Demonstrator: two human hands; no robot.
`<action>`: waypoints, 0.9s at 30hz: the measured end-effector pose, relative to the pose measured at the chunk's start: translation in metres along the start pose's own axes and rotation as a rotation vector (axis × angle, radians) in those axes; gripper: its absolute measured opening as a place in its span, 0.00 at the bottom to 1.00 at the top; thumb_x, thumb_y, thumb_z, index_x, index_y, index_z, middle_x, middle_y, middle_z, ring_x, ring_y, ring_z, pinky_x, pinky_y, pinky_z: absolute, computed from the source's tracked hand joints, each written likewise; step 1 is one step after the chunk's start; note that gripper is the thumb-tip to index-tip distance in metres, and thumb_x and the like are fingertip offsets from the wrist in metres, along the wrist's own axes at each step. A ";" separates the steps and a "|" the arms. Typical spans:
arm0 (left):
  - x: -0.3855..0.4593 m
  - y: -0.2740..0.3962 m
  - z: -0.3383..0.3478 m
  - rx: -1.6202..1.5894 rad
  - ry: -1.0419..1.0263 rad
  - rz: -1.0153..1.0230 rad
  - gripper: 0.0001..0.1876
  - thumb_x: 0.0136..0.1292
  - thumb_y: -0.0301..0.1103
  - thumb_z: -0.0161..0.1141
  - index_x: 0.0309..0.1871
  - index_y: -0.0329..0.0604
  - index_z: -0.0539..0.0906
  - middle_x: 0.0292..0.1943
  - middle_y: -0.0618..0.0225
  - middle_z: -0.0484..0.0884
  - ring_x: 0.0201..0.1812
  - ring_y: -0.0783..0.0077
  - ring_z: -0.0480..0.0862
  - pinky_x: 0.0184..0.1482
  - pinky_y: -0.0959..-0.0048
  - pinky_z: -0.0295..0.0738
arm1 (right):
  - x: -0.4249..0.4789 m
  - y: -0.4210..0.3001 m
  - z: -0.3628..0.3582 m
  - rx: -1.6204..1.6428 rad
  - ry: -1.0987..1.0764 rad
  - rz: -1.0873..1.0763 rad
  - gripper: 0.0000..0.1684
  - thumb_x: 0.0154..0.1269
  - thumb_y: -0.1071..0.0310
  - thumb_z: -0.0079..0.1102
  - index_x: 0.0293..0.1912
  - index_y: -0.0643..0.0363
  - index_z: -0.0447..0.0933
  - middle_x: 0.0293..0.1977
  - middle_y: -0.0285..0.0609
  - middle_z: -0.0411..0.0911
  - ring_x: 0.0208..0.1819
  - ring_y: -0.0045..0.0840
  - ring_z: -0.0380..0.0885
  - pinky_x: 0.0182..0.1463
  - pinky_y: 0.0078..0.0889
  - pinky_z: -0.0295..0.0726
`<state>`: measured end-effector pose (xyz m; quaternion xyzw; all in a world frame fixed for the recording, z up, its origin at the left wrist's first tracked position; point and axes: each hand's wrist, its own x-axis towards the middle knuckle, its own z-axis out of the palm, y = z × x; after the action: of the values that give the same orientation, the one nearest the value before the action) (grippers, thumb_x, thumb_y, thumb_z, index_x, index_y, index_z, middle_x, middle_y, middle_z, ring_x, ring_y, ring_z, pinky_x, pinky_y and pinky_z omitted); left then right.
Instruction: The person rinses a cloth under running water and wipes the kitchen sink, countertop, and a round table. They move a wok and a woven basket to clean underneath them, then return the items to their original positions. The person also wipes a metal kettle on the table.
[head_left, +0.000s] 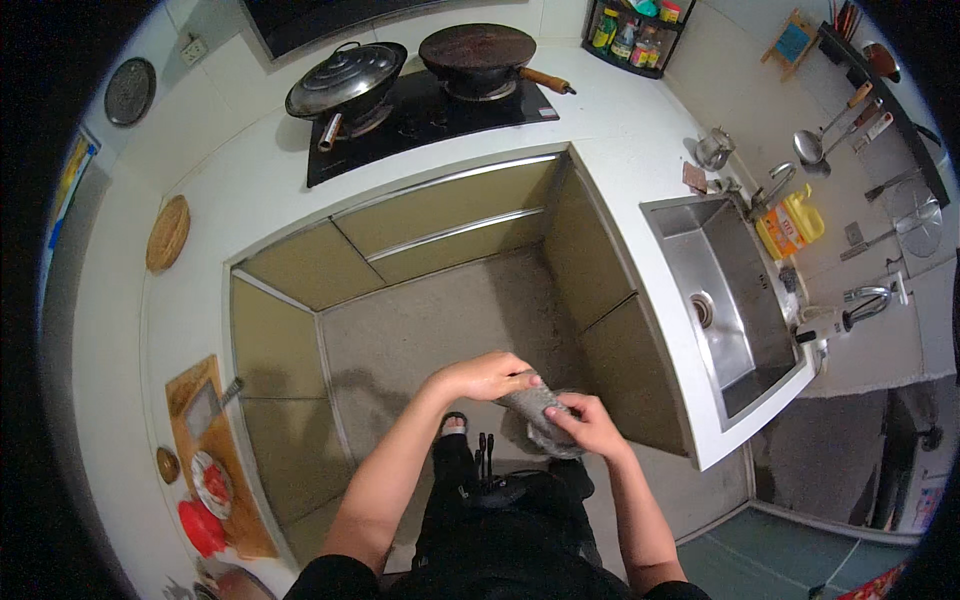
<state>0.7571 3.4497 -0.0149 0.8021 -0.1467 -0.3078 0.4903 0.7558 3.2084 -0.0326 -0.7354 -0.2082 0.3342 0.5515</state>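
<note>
A grey cloth (541, 412) is bunched between my two hands, in front of my body and above the kitchen floor. My left hand (491, 376) grips its upper left end, knuckles facing up. On the lower right side, my right hand (589, 424) holds it with the thumb lying across the fabric. Part of the cloth hangs loose below the right hand. The fingers underneath are hidden by the cloth.
To the right is a steel sink (724, 300) with a yellow jug (791, 221) behind it. A black cooktop (431, 116) carries a lidded wok (345, 79) and a covered pan (480, 56). At left, a cleaver (206, 409) and a plate (212, 484) rest on a wooden board (251, 517).
</note>
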 end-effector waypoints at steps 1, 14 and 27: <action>-0.005 -0.006 -0.007 -0.011 0.003 0.019 0.23 0.73 0.51 0.49 0.39 0.36 0.80 0.25 0.63 0.79 0.29 0.72 0.74 0.35 0.66 0.72 | 0.005 -0.008 0.009 -0.010 0.041 0.010 0.15 0.67 0.63 0.60 0.40 0.68 0.80 0.28 0.41 0.79 0.32 0.18 0.73 0.37 0.27 0.74; 0.026 -0.111 -0.112 -0.330 0.179 -0.035 0.21 0.77 0.48 0.44 0.53 0.38 0.77 0.45 0.64 0.82 0.44 0.74 0.81 0.52 0.70 0.75 | 0.049 -0.054 -0.041 -0.158 0.458 0.317 0.17 0.66 0.61 0.60 0.33 0.68 0.79 0.18 0.36 0.71 0.23 0.16 0.66 0.28 0.31 0.68; 0.178 -0.166 -0.251 -0.275 0.254 -0.398 0.18 0.75 0.46 0.44 0.52 0.44 0.78 0.41 0.71 0.84 0.40 0.79 0.82 0.40 0.76 0.71 | 0.161 0.055 -0.222 -1.134 0.745 0.512 0.09 0.61 0.62 0.61 0.34 0.58 0.76 0.33 0.46 0.78 0.38 0.40 0.80 0.42 0.45 0.76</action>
<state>1.0429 3.6081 -0.1400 0.7733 0.1193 -0.3121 0.5389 1.0238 3.1508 -0.0893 -0.9990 0.0308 0.0207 0.0242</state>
